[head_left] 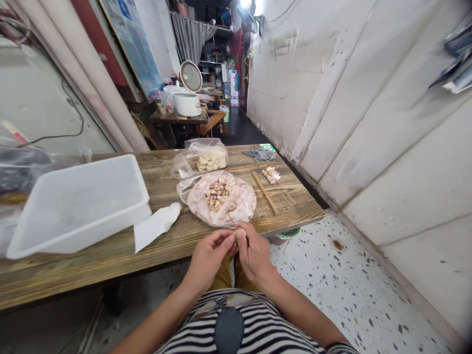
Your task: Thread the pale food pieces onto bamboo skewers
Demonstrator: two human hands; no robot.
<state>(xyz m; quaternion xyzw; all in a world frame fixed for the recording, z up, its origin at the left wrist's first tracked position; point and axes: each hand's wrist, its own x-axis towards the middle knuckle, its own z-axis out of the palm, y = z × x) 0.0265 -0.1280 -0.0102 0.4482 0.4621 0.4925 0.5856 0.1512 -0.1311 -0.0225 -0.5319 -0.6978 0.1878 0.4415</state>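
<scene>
The left hand [214,250] has thumb and forefinger pressed together at the tips, right beside the other hand's; whether anything lies between them I cannot tell. The right hand [253,253] pinches a thin brown wooden stick [230,217], with a small pale piece, probably a peeled garlic clove, at its fingertips. The step in hand looks like fitting that piece to the stick; it calls for a steady pinch and a straight push, the point kept clear of the skin.

Across the brown wood-grain table [110,261], from the left: a whitish translucent plastic tray [90,196], a crumpled white paper sheet [156,228], a clear plastic bag of purplish garlic cloves [218,194] just beyond the hands, a tight bundle of brown wooden sticks [265,193], and a small group of pinkish-white pieces [271,174].
</scene>
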